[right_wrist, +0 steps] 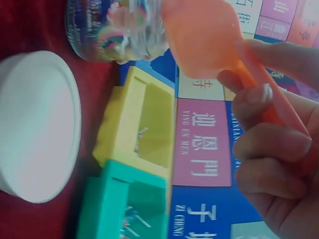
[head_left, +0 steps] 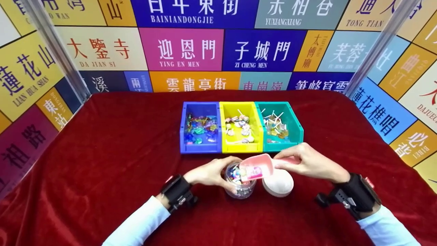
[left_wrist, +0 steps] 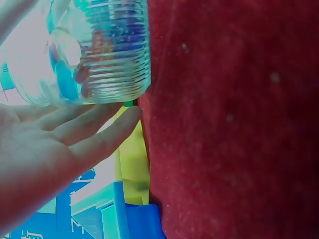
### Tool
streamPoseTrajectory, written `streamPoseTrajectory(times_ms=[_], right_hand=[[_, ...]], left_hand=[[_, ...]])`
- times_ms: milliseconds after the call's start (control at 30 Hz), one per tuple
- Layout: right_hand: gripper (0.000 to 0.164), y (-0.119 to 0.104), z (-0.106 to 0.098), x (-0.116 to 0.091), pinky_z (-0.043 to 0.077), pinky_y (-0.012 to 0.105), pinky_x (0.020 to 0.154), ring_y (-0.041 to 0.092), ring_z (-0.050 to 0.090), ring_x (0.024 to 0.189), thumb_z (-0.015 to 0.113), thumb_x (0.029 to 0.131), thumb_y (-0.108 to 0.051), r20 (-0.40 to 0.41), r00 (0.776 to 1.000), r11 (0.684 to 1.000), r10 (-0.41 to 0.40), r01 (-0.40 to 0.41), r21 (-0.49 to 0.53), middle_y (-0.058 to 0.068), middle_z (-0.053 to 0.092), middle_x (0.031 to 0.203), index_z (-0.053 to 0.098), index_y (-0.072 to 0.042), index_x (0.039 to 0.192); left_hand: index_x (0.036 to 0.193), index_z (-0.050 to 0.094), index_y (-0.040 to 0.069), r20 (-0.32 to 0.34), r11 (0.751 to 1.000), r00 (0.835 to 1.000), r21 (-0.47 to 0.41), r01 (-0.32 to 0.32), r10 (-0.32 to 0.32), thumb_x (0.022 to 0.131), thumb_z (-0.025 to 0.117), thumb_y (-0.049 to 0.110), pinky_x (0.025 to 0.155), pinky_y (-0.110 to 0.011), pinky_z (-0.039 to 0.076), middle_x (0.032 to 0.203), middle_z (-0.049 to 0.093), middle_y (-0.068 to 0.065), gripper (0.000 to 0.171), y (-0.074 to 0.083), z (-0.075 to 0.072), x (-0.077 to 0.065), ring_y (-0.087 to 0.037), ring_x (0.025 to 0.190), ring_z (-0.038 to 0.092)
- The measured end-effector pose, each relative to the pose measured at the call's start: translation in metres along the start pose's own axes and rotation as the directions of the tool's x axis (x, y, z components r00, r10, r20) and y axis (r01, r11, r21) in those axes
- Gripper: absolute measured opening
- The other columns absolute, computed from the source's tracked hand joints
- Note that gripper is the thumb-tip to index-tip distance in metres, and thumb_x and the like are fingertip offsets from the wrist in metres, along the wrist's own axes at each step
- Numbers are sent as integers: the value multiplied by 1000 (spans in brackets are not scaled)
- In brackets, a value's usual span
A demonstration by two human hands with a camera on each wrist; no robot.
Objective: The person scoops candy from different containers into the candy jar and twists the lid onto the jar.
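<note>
A clear ribbed jar (head_left: 241, 191) with colourful candies inside stands on the red cloth. My left hand (head_left: 213, 173) holds it, thumb on the near side and fingers on the far side; in the left wrist view the fingers (left_wrist: 94, 137) lie along its wall. With curled fingers, my right hand (head_left: 309, 163) grips the handle of a pink scoop (right_wrist: 204, 37). The scoop is tilted over the jar's mouth, a few candies (head_left: 254, 171) in its bowl. Just right of the jar lies a round white lid (head_left: 278, 183), below the right hand.
Behind the jar, three joined bins stand in a row: a blue bin (head_left: 201, 148) with colourful gem-like pieces, a yellow bin (head_left: 241, 148) with wrapped lollipops, and a green bin (head_left: 296, 131) with white-stick lollipops. Metal posts (head_left: 56, 48) and a sign-covered wall (head_left: 181, 49) bound the table.
</note>
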State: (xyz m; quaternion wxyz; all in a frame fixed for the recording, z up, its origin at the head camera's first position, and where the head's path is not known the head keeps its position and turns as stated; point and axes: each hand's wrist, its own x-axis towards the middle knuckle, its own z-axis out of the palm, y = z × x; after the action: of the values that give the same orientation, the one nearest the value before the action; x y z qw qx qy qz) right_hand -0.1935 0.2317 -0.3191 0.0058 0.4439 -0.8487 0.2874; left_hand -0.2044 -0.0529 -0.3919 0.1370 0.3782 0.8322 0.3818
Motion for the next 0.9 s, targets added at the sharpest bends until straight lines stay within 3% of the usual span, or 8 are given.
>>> streamPoseTrajectory(times_ms=[533,733,900], right_hand=[[15,-26,-12,9,46,17,61,-2,53,65,59,84,-30,57,998,977,12,0,-213,-17,61,75,69,-19,86],[6,-32,-15,8,45,20,58,0,52,62,65,80,-22,23,997,939,-68,72,-337,-14,60,71,69,-17,84],[9,-37,-19,8,46,23,57,4,54,63,68,77,-20,8,995,904,-100,94,-418,-10,60,72,69,-15,84]], left_hand=[[127,43,8,-2,1000,1000,8,-3,3,66,78,28,92,-28,41,117,55,-6,72,-2,1,0,-15,103,51],[126,44,9,0,1000,1000,18,3,-3,66,78,28,93,-29,40,118,55,-4,72,-1,0,0,-14,105,51],[127,44,10,6,1000,1000,19,25,-25,66,78,29,93,-31,40,118,55,-4,73,0,-1,0,-15,105,51]])
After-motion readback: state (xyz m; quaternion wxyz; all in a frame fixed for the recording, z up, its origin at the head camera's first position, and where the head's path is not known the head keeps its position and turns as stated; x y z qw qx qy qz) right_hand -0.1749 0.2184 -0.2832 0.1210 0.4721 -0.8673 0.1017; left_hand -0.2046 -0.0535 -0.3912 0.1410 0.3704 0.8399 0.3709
